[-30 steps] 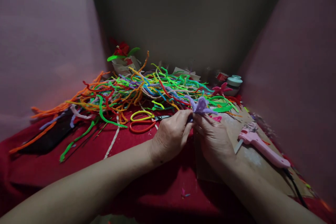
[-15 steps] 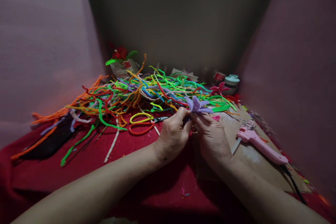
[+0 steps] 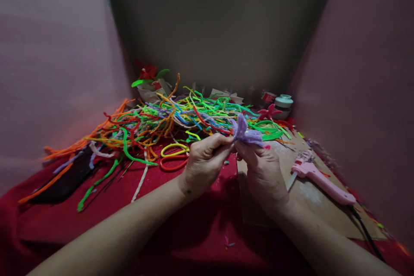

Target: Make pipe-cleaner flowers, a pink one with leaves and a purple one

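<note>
A purple fuzzy flower (image 3: 246, 133) is held up between both hands, its petals spread upward and to the right. My left hand (image 3: 204, 161) pinches at the flower's lower left side, thumb and fingers pressed together. My right hand (image 3: 265, 172) grips the base of the flower from below and the right, with its fingers closed. The fingers hide the underside of the flower. Scissors (image 3: 174, 163) with one yellow and one red handle lie just left of my left hand, which covers their blades.
Many coloured pipe cleaners (image 3: 181, 114) are heaped at the back. A pink glue gun (image 3: 323, 181) rests on a brown board (image 3: 313, 213) at right. A pink flower (image 3: 269, 112) stands near a teal-lidded jar (image 3: 283, 103). Red cloth (image 3: 106, 220) covers the table.
My left hand has shifted slightly left and its fingers have slid to the flower's left edge. The flower has turned and tilted a little to the right. The camera view has moved slightly.
</note>
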The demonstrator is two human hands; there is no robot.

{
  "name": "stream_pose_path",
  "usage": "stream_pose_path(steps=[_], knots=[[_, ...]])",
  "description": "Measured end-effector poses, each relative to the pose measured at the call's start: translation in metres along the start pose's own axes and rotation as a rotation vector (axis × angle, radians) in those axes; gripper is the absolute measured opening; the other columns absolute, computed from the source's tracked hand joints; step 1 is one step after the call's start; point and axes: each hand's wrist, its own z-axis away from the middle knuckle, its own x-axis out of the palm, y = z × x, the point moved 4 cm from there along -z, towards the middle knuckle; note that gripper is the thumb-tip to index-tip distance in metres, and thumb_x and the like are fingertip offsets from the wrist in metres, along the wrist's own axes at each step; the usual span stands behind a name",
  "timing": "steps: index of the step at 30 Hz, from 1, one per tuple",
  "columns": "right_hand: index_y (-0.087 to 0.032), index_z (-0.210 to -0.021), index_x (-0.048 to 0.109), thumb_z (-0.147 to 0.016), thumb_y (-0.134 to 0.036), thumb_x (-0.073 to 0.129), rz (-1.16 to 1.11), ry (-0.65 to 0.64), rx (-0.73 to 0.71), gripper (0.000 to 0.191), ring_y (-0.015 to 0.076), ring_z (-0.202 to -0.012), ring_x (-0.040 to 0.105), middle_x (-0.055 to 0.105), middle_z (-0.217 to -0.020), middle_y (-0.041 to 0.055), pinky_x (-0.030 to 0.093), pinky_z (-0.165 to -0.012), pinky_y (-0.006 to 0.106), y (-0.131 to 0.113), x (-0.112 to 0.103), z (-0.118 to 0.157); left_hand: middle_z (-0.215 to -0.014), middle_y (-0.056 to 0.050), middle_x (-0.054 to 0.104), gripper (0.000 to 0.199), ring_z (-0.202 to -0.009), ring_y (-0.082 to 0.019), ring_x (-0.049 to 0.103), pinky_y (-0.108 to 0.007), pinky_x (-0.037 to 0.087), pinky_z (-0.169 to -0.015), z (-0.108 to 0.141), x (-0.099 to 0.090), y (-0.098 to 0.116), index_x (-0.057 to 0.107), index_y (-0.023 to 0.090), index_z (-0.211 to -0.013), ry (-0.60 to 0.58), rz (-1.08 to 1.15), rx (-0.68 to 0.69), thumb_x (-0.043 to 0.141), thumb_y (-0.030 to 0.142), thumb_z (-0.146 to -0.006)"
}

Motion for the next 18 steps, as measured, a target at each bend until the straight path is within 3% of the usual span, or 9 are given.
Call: stream_pose_path(steps=[5,10,14,18], knots=[[-0.026,-0.080,0.072,-0.075,-0.031,0.070,0.021,-0.012,-0.050,0.008,0.0155,-0.077,0.057,0.067,-0.082,-0.0006,0.045,-0.075,0.031,-0.003,-0.001,0.000,-0.057,0.004,0.057,0.007,-0.049,-0.005,0.043,-0.018,0.037,-0.048,0.000,0.001,0.000,0.067,0.016,-0.070,-0.014,0.277,-0.236,0.072,0.021,-0.070],[-0.024,-0.081,0.072,-0.076,-0.033,0.069,0.013,-0.045,-0.050,0.010,0.0167,-0.079,0.055,0.065,-0.082,-0.0001,0.045,-0.077,0.032,-0.002,-0.001,0.000,-0.052,0.005,0.055,0.013,-0.044,-0.003,0.042,-0.016,0.034,-0.042,0.000,0.002,0.002,0.063,0.014,-0.069,-0.027,0.412,-0.329,0.074,0.022,-0.068],[-0.024,-0.080,0.072,-0.076,-0.029,0.069,-0.201,-0.108,0.043,0.007,0.0150,-0.075,0.055,0.065,-0.078,-0.0019,0.045,-0.079,0.033,0.008,0.004,-0.002,-0.049,0.005,0.056,0.018,-0.038,-0.003,0.042,-0.015,0.031,-0.037,0.001,0.004,0.000,0.059,0.014,-0.067,-0.062,0.536,-0.472,0.074,0.022,-0.065],[-0.024,-0.083,0.073,-0.077,-0.031,0.068,-0.259,-0.158,0.115,0.010,0.0169,-0.081,0.059,0.068,-0.081,-0.0008,0.045,-0.084,0.035,0.013,0.008,-0.002,-0.050,0.004,0.056,0.022,-0.034,-0.003,0.040,-0.015,0.031,-0.032,0.001,0.007,-0.006,0.056,0.013,-0.064,-0.157,0.647,-0.566,0.074,0.025,-0.065]])
